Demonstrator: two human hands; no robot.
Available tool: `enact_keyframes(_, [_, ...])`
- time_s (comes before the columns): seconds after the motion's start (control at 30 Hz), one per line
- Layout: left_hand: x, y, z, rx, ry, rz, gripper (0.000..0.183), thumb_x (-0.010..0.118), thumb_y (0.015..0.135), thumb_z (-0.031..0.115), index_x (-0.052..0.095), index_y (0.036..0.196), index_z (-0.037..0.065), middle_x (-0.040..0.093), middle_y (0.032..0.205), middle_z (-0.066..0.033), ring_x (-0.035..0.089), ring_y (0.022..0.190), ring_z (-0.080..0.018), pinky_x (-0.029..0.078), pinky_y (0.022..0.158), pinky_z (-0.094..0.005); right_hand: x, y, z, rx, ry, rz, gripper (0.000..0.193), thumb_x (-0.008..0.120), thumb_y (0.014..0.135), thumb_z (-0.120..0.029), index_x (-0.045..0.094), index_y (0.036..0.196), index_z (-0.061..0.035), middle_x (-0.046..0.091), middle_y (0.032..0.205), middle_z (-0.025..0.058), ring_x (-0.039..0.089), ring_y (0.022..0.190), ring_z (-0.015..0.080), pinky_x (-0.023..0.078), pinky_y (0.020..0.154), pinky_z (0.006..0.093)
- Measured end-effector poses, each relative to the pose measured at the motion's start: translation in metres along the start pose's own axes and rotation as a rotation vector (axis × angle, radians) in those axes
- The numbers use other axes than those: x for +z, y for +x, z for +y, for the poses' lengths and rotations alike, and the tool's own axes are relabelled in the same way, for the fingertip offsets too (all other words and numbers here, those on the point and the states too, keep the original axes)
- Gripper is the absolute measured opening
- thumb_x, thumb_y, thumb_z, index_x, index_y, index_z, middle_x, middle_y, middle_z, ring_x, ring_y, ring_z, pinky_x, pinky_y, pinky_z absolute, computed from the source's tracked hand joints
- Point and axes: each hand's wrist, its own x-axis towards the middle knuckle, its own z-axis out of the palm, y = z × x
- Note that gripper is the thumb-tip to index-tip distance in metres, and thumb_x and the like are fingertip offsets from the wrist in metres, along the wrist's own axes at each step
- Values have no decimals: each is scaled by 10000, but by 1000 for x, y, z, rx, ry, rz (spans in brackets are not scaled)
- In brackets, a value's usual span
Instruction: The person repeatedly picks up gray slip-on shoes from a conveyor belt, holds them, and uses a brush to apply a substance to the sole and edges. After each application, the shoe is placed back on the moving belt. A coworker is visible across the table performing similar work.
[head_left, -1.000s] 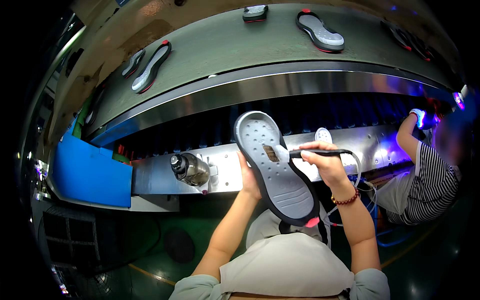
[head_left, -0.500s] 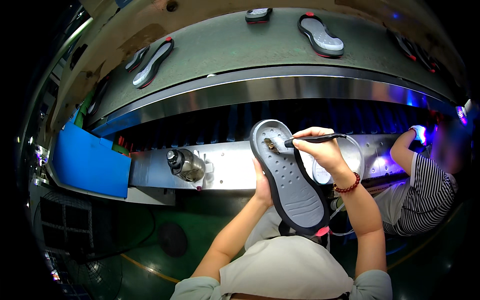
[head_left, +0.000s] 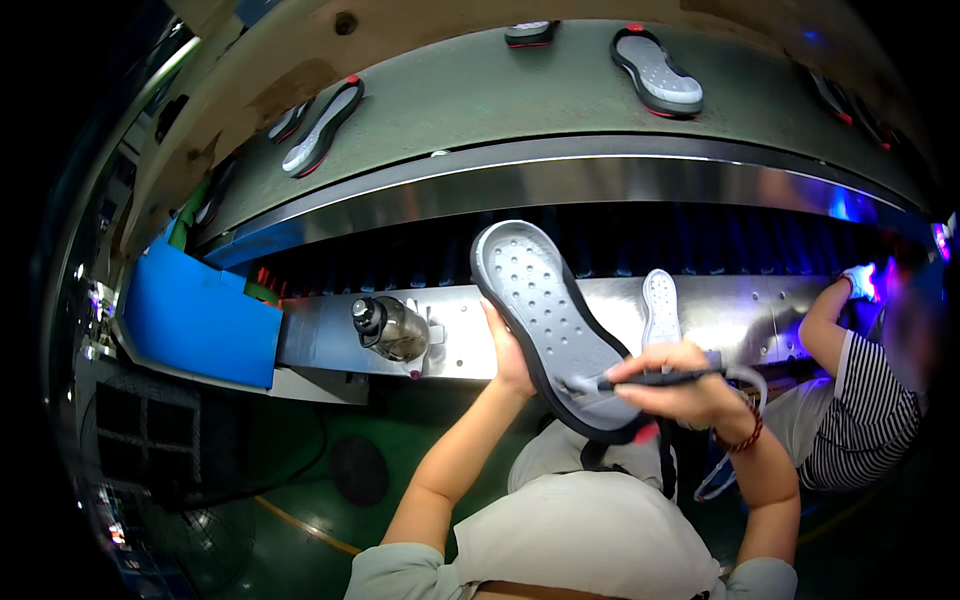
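My left hand (head_left: pixel 511 352) grips a large shoe sole (head_left: pixel 541 300) by its left edge, holding it tilted above my lap. The sole has a grey, dimpled inner face, a black rim and a red tip at its near end. In my right hand (head_left: pixel 680 385) is a black-handled brush (head_left: pixel 650 379), with a pale tube (head_left: pixel 748 376) running from its rear end. The brush's tip is blurred and lies against the near part of the grey face, by some moulded ridges. My right fingers pinch the handle close to the tip.
A dark bottle (head_left: pixel 395 330) stands on the metal ledge (head_left: pixel 465 335). A small pale sole (head_left: pixel 660 305) lies farther right. Several soles, one a black-and-grey sole (head_left: pixel 656 72), rest on the green belt (head_left: pixel 480 95) beyond. A co-worker in a striped shirt (head_left: pixel 868 415) sits at right.
My right hand has moved the brush from the sole's far end down to its near end. The sole has shifted slightly left and up, and the small pale sole now shows more fully.
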Motion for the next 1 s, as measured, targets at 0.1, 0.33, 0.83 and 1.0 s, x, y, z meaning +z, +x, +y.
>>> enact_keyframes(0.1, [18, -7, -19, -59, 28, -93, 799, 126, 802, 691, 319, 1300, 97, 452, 1222, -96, 461, 1086, -226, 368, 939, -354, -15, 35, -1, -93, 158, 207, 162, 654, 713, -28, 650, 870, 10, 646, 759, 74, 599, 664, 107, 473, 602, 218])
enact_keyframes(0.33, [37, -5, -20, 25, 70, -169, 813, 121, 795, 698, 278, 1321, 98, 396, 1281, -116, 425, 1146, -261, 346, 970, -389, -23, 32, -13, 120, 248, -5, 170, 675, 700, -60, 657, 857, 3, 633, 715, 61, 561, 679, 64, 458, 611, 205])
enact_keyframes(0.83, [60, 14, 2, 87, 114, -158, 959, 193, 714, 780, 277, 1302, 27, 423, 1218, -236, 450, 1088, -371, 353, 943, -469, -31, 25, 2, 30, 393, 192, 151, 640, 744, -26, 636, 892, 6, 643, 806, 61, 577, 702, 73, 462, 641, 180])
enact_keyframes(1.0, [63, 22, 16, 123, 91, -355, 940, 225, 722, 768, 283, 1298, 27, 432, 1207, -234, 452, 1086, -375, 359, 935, -473, -29, 11, 5, -156, 307, -57, 161, 663, 711, -18, 646, 868, 11, 648, 827, 95, 594, 747, 113, 469, 679, 234])
